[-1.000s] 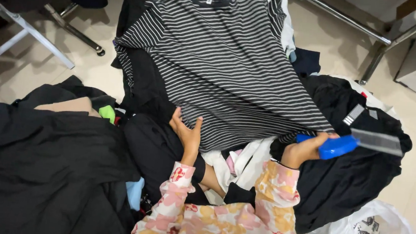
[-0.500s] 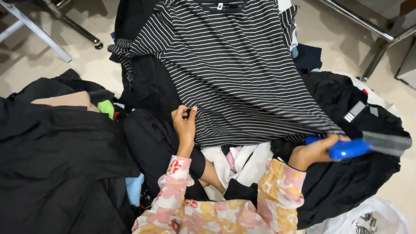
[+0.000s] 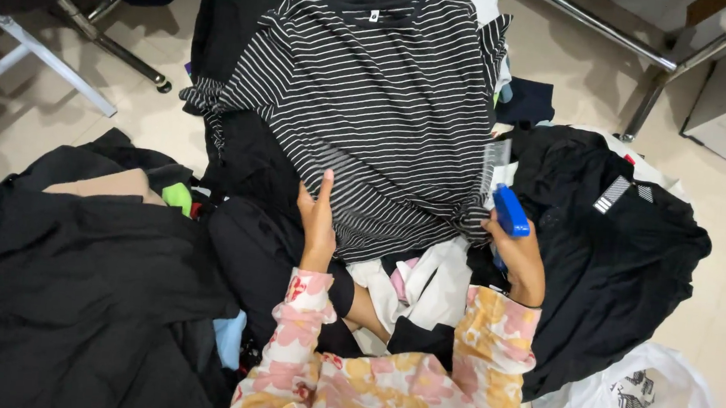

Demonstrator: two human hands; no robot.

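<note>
A black shirt with thin white stripes (image 3: 388, 102) lies spread flat on a heap of dark clothes. My left hand (image 3: 317, 222) rests on its lower left hem, fingers straight and together. My right hand (image 3: 516, 252) grips a blue-handled lint brush (image 3: 508, 208) and presses its clear bristled head against the shirt's right edge. Both arms wear a floral pink and yellow sleeve (image 3: 490, 343).
Black garments are piled at the left (image 3: 72, 276) and right (image 3: 618, 250). White and pink clothes (image 3: 426, 278) lie under the shirt's hem. A white plastic bag (image 3: 632, 406) sits at the lower right. Metal rack legs (image 3: 91, 36) stand on the tiled floor.
My right hand has swung the blue brush from pointing out to the right to upright against the shirt's right edge. My left hand slid slightly along the hem.
</note>
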